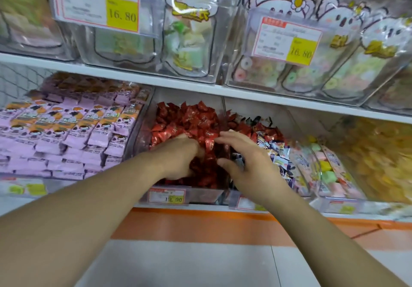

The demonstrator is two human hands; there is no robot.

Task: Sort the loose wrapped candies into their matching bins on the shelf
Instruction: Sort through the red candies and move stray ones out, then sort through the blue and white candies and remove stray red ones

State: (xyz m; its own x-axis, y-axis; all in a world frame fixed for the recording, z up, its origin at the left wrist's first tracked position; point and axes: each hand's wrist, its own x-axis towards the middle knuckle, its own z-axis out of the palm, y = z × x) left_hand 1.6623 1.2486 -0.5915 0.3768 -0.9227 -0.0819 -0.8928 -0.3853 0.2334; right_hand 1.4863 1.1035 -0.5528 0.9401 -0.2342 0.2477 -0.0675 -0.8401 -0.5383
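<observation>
**Shop aisle, white shelving**

White shelf boards point(200, 90) run across in two tiers. Below them an orange strip point(200, 224) edges the base, meeting pale grey floor tiles point(189, 264). Yellow price tags point(122, 14) hang above. Lighting is even and bright.

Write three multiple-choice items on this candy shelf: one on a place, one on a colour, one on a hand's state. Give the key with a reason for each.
1. Where is the left hand?
A. in the bin of red wrapped candies
B. on the pink packets
C. on the upper shelf

2. What colour is the price patch on the upper shelf labels?
A. blue
B. yellow
C. green

3. How is the right hand?
A. clenched in a fist
B. gripping a clear pouch
C. fingers spread, over the divide between the red candies and the blue and white candies

Key: 1 A, its fingers are buried among red wrappers; 2 B, both patches reading 16.80 are yellow; 3 C, the fingers are straight and apart, and no candy shows in its grip.
</observation>
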